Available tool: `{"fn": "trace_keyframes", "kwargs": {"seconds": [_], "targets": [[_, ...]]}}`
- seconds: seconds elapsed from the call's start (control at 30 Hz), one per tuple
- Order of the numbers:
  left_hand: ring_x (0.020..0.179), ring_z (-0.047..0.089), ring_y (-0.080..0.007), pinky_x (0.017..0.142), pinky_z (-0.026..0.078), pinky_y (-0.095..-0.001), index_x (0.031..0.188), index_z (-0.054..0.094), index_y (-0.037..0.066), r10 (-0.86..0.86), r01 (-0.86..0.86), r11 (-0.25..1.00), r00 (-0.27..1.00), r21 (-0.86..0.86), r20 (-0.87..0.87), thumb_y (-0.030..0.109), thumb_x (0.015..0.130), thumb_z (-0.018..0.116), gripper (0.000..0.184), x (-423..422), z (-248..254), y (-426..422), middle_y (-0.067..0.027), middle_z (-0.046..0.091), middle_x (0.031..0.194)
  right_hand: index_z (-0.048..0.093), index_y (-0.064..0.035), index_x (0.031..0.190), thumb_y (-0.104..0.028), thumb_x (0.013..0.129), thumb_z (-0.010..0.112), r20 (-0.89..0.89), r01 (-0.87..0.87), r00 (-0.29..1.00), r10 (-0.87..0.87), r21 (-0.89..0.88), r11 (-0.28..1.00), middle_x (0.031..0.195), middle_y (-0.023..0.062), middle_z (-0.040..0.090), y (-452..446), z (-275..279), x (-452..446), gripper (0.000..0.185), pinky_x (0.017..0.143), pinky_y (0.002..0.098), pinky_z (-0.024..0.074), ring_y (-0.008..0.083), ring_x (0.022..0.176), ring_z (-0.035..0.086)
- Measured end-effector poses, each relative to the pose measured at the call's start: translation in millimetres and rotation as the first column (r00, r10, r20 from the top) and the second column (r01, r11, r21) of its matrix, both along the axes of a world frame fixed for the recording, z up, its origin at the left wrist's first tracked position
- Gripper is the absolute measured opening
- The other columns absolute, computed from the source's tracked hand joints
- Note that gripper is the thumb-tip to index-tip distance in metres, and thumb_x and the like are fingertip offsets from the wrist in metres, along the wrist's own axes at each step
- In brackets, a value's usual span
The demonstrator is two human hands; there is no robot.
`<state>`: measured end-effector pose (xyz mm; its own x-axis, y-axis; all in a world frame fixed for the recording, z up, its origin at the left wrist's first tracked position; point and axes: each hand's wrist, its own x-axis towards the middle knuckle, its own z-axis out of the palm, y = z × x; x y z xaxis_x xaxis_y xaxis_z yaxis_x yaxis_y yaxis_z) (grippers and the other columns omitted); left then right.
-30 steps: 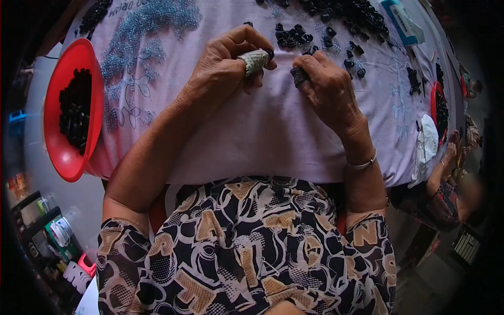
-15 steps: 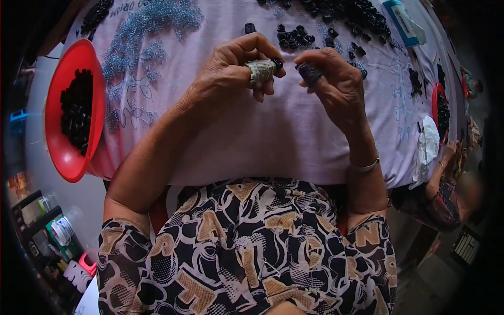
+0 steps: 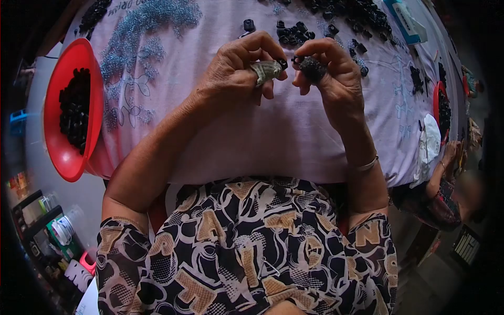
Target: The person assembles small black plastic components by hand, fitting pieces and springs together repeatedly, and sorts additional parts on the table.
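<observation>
My left hand (image 3: 239,65) pinches a small black plastic piece (image 3: 282,64) between thumb and forefinger. A pale cloth wrap (image 3: 266,71) covers its thumb. Close by on the right, my right hand (image 3: 338,79) is closed too, with a tiny dark piece (image 3: 297,59) at its fingertips; its exact kind is too small to tell. A dark wrap (image 3: 313,69) sits around the right thumb. Both hands are raised over the pink cloth (image 3: 241,142), fingertips a short gap apart. Just beyond them lie a cluster of black pieces (image 3: 294,34) and a single black piece (image 3: 249,24).
At left stands a red bowl (image 3: 68,157) of black pieces. Tiny shiny bluish bits (image 3: 147,26) are spread on the cloth. A larger black heap (image 3: 357,13) and a blue-white box (image 3: 407,23) lie far right. Another person's hand (image 3: 450,152) is at the right edge, near a white bag (image 3: 428,142).
My hands have come slightly closer together. The right fingers have turned, and a tiny dark piece now shows at their tips. The black piece in my left hand is tilted a little differently.
</observation>
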<state>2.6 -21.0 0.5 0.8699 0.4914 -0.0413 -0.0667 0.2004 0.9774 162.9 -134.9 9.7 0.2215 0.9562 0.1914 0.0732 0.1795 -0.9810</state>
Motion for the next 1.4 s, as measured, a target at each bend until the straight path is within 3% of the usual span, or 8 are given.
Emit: {"fn": "trace_keyframes", "kwargs": {"seconds": [0.27, 0.53, 0.6, 0.77, 1.1, 1.27, 1.4], "targets": [[0.058, 0.061, -0.0080, 0.045, 0.049, -0.0195, 0.097, 0.059, 0.002, -0.002, 0.002, 0.998, 1.000, 0.063, 0.001, 0.005, 0.084, 0.062, 0.014, 1.1, -2.4, 1.0, -0.0038, 0.062, 0.072, 0.057, -0.0032, 0.104, -0.015, 0.091, 0.059, 0.028, -0.016, 0.999, 0.016, -0.019, 1.000, 0.081, 0.0039, 0.061, -0.5, -0.9, -1.8, 0.018, 0.057, 0.0186, 0.0482, 0.0074, 0.068, 0.059], [0.059, 0.062, -0.0095, 0.048, 0.051, -0.0206, 0.098, 0.059, 0.000, 0.000, -0.001, 0.998, 1.000, 0.065, 0.009, 0.001, 0.084, 0.059, 0.014, 0.8, -0.5, -0.6, -0.0059, 0.062, 0.073, 0.057, -0.0045, 0.104, -0.013, 0.092, 0.056, 0.042, -0.026, 0.999, 0.026, -0.002, 1.000, 0.082, 0.0037, 0.064, -0.2, -2.0, -1.8, 0.014, 0.058, 0.0180, 0.0490, 0.0067, 0.069, 0.060], [0.059, 0.062, -0.0098, 0.048, 0.051, -0.0207, 0.098, 0.059, -0.001, -0.006, 0.005, 0.998, 1.000, 0.068, 0.016, -0.001, 0.084, 0.057, 0.014, 0.1, -0.5, -1.0, -0.0062, 0.062, 0.073, 0.056, -0.0018, 0.105, -0.017, 0.090, 0.061, 0.017, -0.002, 1.000, 0.002, -0.017, 1.000, 0.077, 0.0032, 0.058, -0.3, -1.2, -3.7, 0.022, 0.057, 0.0188, 0.0470, 0.0071, 0.065, 0.056], [0.058, 0.062, -0.0096, 0.048, 0.052, -0.0201, 0.099, 0.059, 0.000, 0.029, -0.027, 0.996, 0.999, 0.089, -0.023, -0.006, 0.080, 0.051, 0.022, 0.8, -0.6, -1.9, -0.0054, 0.061, 0.072, 0.057, -0.0016, 0.105, -0.016, 0.090, 0.061, 0.022, -0.006, 1.000, 0.006, -0.002, 1.000, 0.078, 0.0033, 0.058, 0.1, -2.1, -1.5, 0.021, 0.057, 0.0186, 0.0468, 0.0067, 0.065, 0.056], [0.059, 0.062, -0.0089, 0.047, 0.052, -0.0206, 0.099, 0.060, 0.000, 0.025, -0.021, 0.994, 0.999, 0.107, -0.029, -0.004, 0.083, 0.051, 0.018, 0.6, 3.9, -5.0, -0.0047, 0.061, 0.070, 0.058, -0.0014, 0.103, -0.015, 0.090, 0.060, 0.083, -0.010, 0.996, 0.017, -0.075, 0.997, 0.079, 0.0028, 0.059, -0.1, 0.3, 1.1, 0.019, 0.057, 0.0180, 0.0460, 0.0058, 0.064, 0.055], [0.059, 0.062, -0.0093, 0.049, 0.053, -0.0209, 0.096, 0.060, -0.001, 0.036, -0.038, 0.996, 0.999, 0.076, 0.029, -0.003, 0.085, 0.051, 0.015, 1.2, -3.0, -4.2, -0.0056, 0.061, 0.073, 0.059, -0.0050, 0.098, -0.012, 0.091, 0.058, 0.067, 0.017, 0.998, -0.013, -0.058, 0.998, 0.076, 0.0000, 0.060, 0.1, 0.4, -3.2, 0.010, 0.055, 0.0155, 0.0456, 0.0036, 0.064, 0.054], [0.061, 0.062, -0.0093, 0.051, 0.053, -0.0214, 0.095, 0.060, -0.001, 0.041, -0.039, 0.996, 0.999, 0.075, -0.021, -0.004, 0.086, 0.049, 0.015, 1.6, -0.5, -5.5, -0.0054, 0.061, 0.074, 0.058, -0.0045, 0.096, -0.008, 0.090, 0.056, 0.055, 0.004, 0.998, -0.002, -0.022, 1.000, 0.078, 0.0006, 0.059, 1.2, -1.4, -2.1, 0.007, 0.054, 0.0151, 0.0446, 0.0035, 0.063, 0.053]]}}
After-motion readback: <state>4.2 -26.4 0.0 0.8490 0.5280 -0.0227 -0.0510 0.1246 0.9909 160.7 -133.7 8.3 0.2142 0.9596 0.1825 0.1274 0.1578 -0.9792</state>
